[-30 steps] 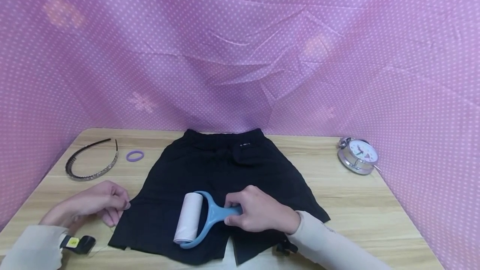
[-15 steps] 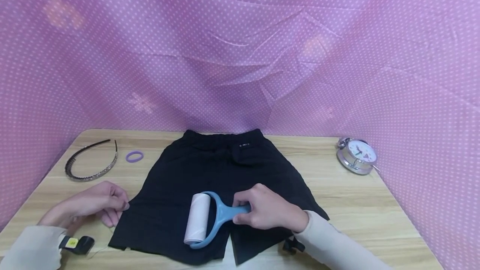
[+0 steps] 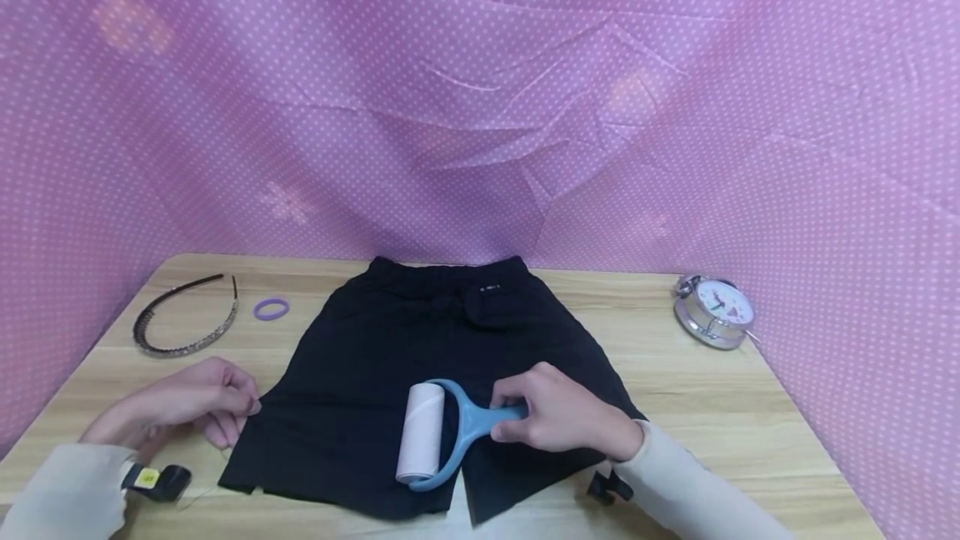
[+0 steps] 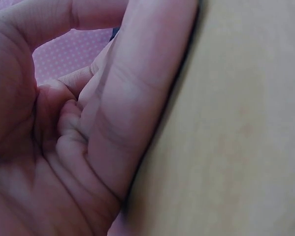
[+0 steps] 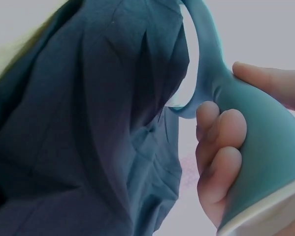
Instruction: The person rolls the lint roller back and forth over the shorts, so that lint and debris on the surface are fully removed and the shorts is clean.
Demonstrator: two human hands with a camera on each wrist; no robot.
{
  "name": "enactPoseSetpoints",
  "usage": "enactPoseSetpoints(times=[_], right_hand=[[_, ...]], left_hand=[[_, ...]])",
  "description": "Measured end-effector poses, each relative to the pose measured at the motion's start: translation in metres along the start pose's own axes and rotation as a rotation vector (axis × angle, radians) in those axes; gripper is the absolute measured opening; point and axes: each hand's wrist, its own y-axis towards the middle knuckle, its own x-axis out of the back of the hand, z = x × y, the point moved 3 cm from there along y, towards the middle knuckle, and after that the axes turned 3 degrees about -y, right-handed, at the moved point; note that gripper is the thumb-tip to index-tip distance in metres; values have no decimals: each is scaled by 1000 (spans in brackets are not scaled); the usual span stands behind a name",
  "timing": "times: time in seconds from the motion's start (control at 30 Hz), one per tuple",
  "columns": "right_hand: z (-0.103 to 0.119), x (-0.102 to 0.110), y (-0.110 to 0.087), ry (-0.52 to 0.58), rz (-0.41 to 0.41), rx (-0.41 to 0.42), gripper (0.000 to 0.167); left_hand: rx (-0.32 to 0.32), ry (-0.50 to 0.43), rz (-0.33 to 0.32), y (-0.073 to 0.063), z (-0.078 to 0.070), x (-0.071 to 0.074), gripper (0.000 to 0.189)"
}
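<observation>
Black shorts [image 3: 375, 340] lie spread flat on the wooden table, waistband at the far side. My right hand [image 3: 566, 411] grips the blue handle of a lint roller [image 3: 422, 432], whose white roll rests on the lower part of the shorts, left of the gap between the legs. In the right wrist view, fingers [image 5: 221, 147] curl round the handle [image 5: 265, 132], beside folds of dark fabric. At the shorts' left edge, my left hand [image 3: 191, 398] pinches the cloth between thumb and fingertips. In the left wrist view its curled fingers [image 4: 132, 88] mostly hide the fabric.
A beaded headband [image 3: 183, 348] and a purple ring-shaped band [image 3: 271, 309] lie at the back left. A silver alarm clock [image 3: 716, 311] sits at the back right. Pink dotted cloth [image 3: 480, 107] hangs behind and at both sides of the table [image 3: 720, 407].
My right hand has moved to the right, and the lint roller has travelled with it across the shorts. The left hand stays at the shorts' edge.
</observation>
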Motion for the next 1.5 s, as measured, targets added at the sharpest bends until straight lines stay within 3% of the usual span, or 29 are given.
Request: enactPoseSetpoints(times=[0.47, 0.83, 1.2, 1.5], right_hand=[[-15, 4, -14, 59, -5, -34, 13], [-20, 11, -25, 25, -20, -62, 16], [-29, 23, -29, -24, 4, 14, 14], [-39, 28, -31, 11, 46, 22, 11]], left_hand=[[19, 8, -11, 3, -3, 0, 21], [29, 21, -17, 5, -6, 0, 20], [35, 26, -28, 5, -6, 2, 19], [38, 13, -16, 0, -1, 1, 19]])
